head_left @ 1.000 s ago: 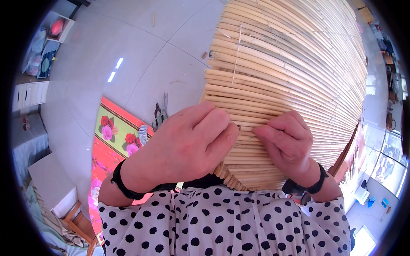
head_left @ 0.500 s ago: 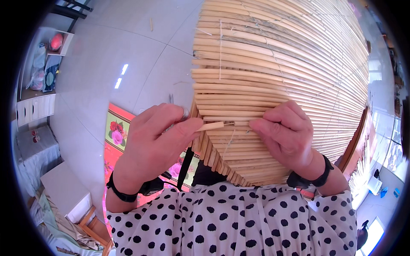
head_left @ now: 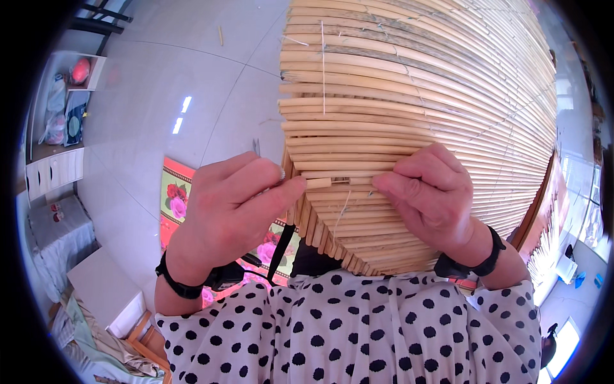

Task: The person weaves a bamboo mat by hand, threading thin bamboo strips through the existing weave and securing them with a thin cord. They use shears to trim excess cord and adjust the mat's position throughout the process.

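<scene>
A large mat of pale reed stalks (head_left: 409,83), bound with thin string, spreads before me and reaches my lap. At its left edge my left hand (head_left: 227,208) pinches a short reed piece (head_left: 318,183) between thumb and forefinger. Facing it, my right hand (head_left: 432,198) has its thumb and fingers closed on the end of a reed stalk (head_left: 360,181). A thin sliver (head_left: 340,180) bridges the small gap between the two reed ends, which lie nearly in line. Loose white string (head_left: 323,70) lies across the stalks farther up.
Scissors (head_left: 256,147) lie partly behind my left hand. A red floral mat (head_left: 174,198) covers some of the tiled floor (head_left: 160,83). At the far left stands a shelf (head_left: 54,150) with bags; below it is a cloth-covered box (head_left: 57,224).
The short reed piece was tilted upward to the right and now lies almost level with the stalk. Both hands stay in nearly the same place, still gripping.
</scene>
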A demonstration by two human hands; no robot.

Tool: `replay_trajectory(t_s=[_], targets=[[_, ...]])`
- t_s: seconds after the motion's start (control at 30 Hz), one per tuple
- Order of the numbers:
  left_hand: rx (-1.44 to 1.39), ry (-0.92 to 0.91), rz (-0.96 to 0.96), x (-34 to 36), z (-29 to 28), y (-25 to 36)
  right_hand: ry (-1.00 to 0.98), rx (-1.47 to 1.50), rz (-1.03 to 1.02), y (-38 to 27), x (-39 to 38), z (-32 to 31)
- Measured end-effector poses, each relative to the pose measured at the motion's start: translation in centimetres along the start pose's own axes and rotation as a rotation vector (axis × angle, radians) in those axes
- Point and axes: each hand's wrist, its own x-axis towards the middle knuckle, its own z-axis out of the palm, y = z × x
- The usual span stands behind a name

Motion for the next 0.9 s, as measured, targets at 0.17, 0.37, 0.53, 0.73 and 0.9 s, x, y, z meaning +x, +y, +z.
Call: replay_trajectory(t_s=[0.17,0.37,0.53,0.73,0.9], targets=[[-0.014,-0.061,0.027,0.9,0.2,-0.2,0.002,-0.006,0.011,0.3,0.0,0.2],[-0.016,-0.095,0.081,1.7,0.7,-0.4,-0.014,-0.011,0.009,0.6,-0.1,0.3],[0.075,-0.141,0.108,2.3,0.8,0.0,-0.005,0.003,0.024,0.8,0.0,0.6],[0.173,-0.123,0.039,1.7,0.4,1.1,-0.006,0.001,0.003,0.6,-0.3,0.3],[0.089,0.038,-0.082,-0.1,1.0,1.5,-0.002,0.005,-0.012,0.2,-0.3,0.1]])
